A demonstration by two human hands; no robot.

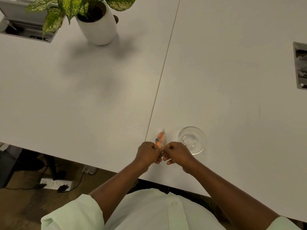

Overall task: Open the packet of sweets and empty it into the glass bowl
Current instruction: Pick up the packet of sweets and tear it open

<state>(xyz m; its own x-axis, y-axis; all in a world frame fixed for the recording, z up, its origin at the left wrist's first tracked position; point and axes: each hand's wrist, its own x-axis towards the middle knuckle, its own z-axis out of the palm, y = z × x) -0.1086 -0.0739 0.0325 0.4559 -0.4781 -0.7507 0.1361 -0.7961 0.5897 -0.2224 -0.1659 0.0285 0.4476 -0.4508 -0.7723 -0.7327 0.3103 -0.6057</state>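
Both hands meet over the near edge of the white tabletop (99,97); the left hand (147,154) and right hand (177,153) pinch the near end of a small clear packet of sweets (160,138), orange pieces showing inside; an empty glass bowl (192,140) stands just right of it; a potted plant (96,19) sits far off.

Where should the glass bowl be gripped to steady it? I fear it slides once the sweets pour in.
Probably hold the glass bowl by its rim on the right, far side. It stands upright and empty on the white table. Both the left hand and right hand pinch the packet of sweets at its left, so that side should stay free for pouring.
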